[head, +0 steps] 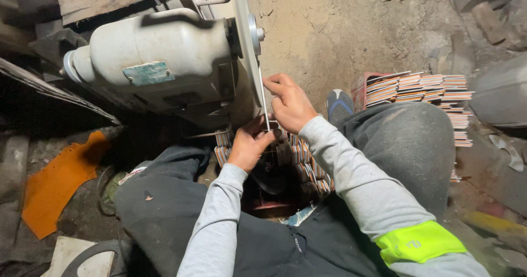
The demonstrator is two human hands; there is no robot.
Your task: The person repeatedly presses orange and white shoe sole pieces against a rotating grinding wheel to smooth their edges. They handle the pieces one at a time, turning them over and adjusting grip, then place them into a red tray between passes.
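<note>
My left hand (250,144) and my right hand (290,104) together grip a thin flat strip (264,104), held upright on its edge. The strip's upper end touches the round disc (253,33) on the side of a grey-white motor machine (159,52). Below my hands lies a heap of thin striped flat pieces (307,164) between my knees. I wear grey sleeves with a yellow-green band (420,241) on the right arm.
Stacks of similar striped flat pieces (433,88) stand on the dirt floor at the right, by a red crate (359,88). An orange sheet scrap (60,181) lies at the left. My blue shoe (339,104) rests on the ground. Wooden boards lie behind the machine.
</note>
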